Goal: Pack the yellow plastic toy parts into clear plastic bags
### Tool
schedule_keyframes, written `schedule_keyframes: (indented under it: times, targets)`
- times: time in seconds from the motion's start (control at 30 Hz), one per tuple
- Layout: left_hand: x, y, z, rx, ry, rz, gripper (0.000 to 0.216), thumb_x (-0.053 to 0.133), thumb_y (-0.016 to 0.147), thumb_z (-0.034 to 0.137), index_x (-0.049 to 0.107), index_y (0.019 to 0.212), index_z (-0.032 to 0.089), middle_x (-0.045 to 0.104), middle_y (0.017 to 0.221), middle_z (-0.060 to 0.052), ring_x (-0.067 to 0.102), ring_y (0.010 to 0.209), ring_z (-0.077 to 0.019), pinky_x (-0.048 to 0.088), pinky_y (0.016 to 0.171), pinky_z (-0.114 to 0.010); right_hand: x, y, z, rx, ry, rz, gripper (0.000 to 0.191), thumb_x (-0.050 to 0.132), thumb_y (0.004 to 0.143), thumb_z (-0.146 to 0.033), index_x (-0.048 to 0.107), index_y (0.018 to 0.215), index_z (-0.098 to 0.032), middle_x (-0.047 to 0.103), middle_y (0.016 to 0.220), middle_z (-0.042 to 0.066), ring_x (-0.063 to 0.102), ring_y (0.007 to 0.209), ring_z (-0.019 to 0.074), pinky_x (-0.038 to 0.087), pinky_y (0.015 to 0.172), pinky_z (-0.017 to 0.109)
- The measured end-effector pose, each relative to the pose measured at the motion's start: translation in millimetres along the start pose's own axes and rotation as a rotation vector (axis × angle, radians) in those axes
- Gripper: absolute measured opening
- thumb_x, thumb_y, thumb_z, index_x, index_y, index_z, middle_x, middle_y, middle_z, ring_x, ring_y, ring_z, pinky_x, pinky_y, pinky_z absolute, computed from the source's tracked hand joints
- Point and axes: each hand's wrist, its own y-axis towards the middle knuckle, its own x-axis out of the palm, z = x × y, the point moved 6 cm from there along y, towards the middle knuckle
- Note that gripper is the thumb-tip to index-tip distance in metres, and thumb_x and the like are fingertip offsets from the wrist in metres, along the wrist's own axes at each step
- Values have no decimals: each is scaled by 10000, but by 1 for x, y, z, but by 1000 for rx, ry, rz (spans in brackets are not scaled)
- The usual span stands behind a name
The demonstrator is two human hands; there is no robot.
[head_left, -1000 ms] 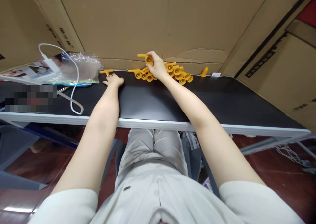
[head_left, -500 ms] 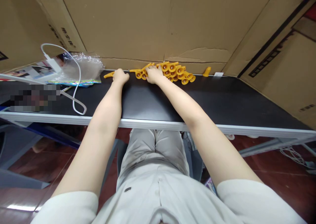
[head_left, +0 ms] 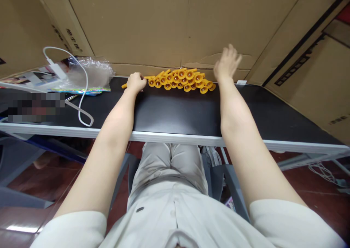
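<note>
Yellow plastic horn-shaped pieces [head_left: 182, 79] lie stacked along the back of the black table, their flared round mouths facing me. At the left end of the stack, my left hand [head_left: 136, 82] is closed with its knuckles up. From its left side sticks out the end of a yellow piece [head_left: 124, 85]; the hand hides the rest. My right hand [head_left: 228, 63] is raised past the right end of the stack, near the cardboard. Its fingers are spread and a little blurred, with nothing seen in them.
A cardboard wall [head_left: 142, 26] rises behind the black table [head_left: 175, 111], with another panel [head_left: 322, 73] at the right. On the left lie a clear plastic bag [head_left: 89, 73], a white cable [head_left: 86, 84] and a blurred-out patch. A small white tab [head_left: 241, 82] sits at the back right.
My right hand has left the stack and moved right and up, opening its fingers. The lone yellow piece at the right is now out of sight. My left hand shifted slightly right.
</note>
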Motion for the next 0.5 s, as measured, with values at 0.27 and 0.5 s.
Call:
schedule_keyframes:
  times: [0.27,0.5]
  targets:
    - [0,-4,4,29,26,-17,469,601,966,195,781,1393,121,831,1111,-178,789,1170,-339,551,1145,-385,64,-41,102,336,-57,-459,730,563,1112,-263,332,1793,-139,79,1904,215,251,1751,367,256,1404,602]
    - [1,-8,7,35,49,-33,474,553,980,183,766,1399,128,832,1081,-154,809,1099,-314,558,1143,-388,74,-30,109,325,-121,-625,731,323,1167,-469,230,1840,-199,48,1916,155,128,1777,389,91,1410,694]
